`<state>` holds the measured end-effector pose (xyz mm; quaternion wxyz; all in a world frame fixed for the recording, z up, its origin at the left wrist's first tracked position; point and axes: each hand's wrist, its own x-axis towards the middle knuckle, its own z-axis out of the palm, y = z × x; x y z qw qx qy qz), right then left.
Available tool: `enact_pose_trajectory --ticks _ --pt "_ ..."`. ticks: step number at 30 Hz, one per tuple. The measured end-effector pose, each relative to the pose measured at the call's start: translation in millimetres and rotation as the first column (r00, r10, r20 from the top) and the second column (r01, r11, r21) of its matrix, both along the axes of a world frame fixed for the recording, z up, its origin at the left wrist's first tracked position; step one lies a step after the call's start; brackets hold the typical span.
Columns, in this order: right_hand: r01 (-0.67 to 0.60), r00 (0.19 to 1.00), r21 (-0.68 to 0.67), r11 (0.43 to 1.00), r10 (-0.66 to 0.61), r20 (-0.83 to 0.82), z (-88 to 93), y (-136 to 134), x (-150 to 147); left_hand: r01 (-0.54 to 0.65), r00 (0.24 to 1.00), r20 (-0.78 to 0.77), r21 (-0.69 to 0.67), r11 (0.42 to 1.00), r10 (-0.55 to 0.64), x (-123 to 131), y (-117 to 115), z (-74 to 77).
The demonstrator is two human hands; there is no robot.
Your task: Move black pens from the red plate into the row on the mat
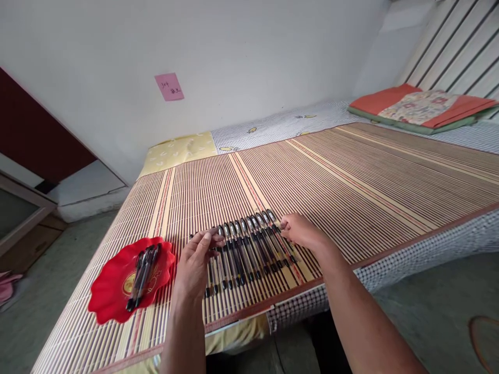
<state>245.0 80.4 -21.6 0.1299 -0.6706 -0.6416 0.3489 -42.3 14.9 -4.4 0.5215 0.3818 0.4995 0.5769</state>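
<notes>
Several black-capped clear pens (249, 244) lie side by side in a slanting row on a striped bamboo mat (319, 182), caps pointing away from me. My left hand (197, 259) is over the row's left end, hiding parts of the pens there; its thumb and fingers are apart. At the right end, my right hand (302, 231) is beside the last pen's cap with its fingers curled together. Whatever those fingertips may hold is hidden. To the left, a red scalloped plate (105, 280) carries several more pens (143, 275) in a small bundle.
The mat covers a bed with checked and yellow bedding (183, 148). Folded orange and floral cloth (424, 106) lies at the far right. A pink paper note (169, 87) is stuck to the white wall behind. The bed's front edge runs below my forearms.
</notes>
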Motion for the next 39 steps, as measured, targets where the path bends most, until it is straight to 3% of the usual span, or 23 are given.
enact_pose_trajectory --ticks 30,39 --pt "-0.026 1.000 0.014 1.000 0.026 0.001 -4.3 1.4 2.1 -0.039 0.999 0.014 -0.008 0.999 0.039 7.1 0.3 6.2" --pt "-0.060 0.996 0.163 0.985 0.050 0.068 4.0 0.0 5.6 0.001 0.998 -0.065 0.016 1.000 0.000 10.6 -1.6 7.9"
